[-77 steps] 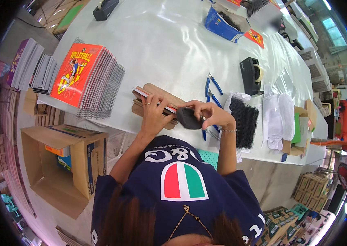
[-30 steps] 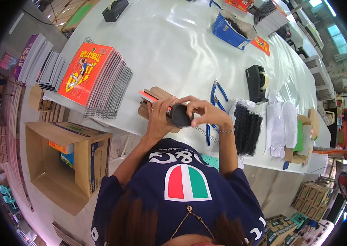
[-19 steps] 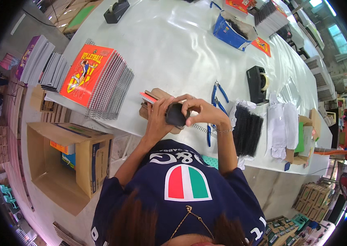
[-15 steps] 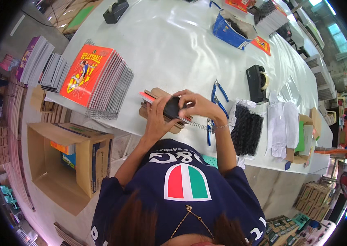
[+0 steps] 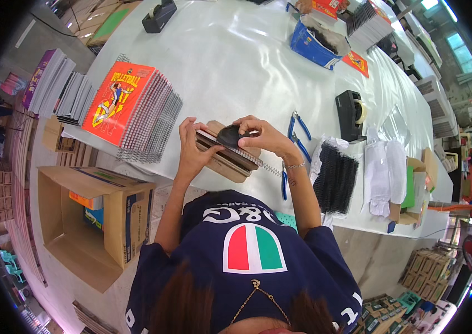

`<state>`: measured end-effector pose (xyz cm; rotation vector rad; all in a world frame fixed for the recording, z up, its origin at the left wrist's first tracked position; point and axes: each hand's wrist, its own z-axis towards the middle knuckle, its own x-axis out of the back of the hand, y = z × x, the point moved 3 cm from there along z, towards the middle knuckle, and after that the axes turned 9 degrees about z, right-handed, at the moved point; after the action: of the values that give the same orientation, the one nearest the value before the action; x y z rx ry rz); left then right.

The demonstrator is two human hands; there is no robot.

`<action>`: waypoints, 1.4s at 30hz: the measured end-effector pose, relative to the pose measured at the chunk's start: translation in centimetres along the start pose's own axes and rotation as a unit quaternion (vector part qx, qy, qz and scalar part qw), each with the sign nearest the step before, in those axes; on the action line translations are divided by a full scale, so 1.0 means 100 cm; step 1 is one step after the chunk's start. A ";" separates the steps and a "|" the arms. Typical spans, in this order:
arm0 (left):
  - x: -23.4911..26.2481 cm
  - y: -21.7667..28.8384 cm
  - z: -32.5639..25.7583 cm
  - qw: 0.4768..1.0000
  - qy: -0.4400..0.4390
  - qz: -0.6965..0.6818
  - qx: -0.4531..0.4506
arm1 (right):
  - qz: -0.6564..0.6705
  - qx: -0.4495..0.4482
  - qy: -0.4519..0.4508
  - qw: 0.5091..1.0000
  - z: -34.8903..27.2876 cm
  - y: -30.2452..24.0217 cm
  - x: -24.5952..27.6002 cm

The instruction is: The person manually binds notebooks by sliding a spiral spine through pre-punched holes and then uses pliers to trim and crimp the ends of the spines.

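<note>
Right hand [image 5: 259, 135] pinching black pad [image 5: 228, 135], fingers closed, at notebook [image 5: 242, 155] edge. Left hand [image 5: 193, 152] part-curled at left end; can't tell if gripping. Notebook sitting between brown boards [image 5: 227, 169]. Coil [image 5: 271, 169] trailing off right end: best keeping it in line, pad pressure light.

White table [image 5: 230, 78]: notebooks [image 5: 127, 106] stacked left of left hand [image 5: 193, 150]; blue pliers [image 5: 303, 127], tape dispenser [image 5: 348, 119] set right of right hand [image 5: 263, 136].

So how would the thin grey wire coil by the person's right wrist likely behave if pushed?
The thin grey wire coil would probably bend easily, since its wire looks fine. Its open, spaced loops suggest it may squash or stretch like a spring. It is likely light, being slender with mostly gaps between turns.
</note>
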<state>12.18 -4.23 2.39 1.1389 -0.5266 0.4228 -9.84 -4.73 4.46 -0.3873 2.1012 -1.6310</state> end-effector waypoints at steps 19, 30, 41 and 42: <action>-0.009 -0.031 0.007 0.932 -0.061 -0.343 0.100 | 0.004 0.004 -0.021 1.000 0.018 0.000 0.005; -0.008 -0.051 0.009 0.907 -0.134 -0.377 0.131 | -0.223 -0.019 -0.037 0.974 0.047 -0.022 0.002; -0.008 -0.051 0.006 0.886 -0.108 -0.425 0.152 | -0.175 -0.010 0.003 0.985 0.054 -0.009 -0.003; -0.009 -0.051 0.004 0.881 -0.113 -0.431 0.159 | -0.160 0.024 -0.034 0.986 0.052 -0.009 -0.008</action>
<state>14.34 -6.49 -1.78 1.6219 -0.1010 -0.4238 -6.58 -8.93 4.43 -0.7879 2.0241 -1.8100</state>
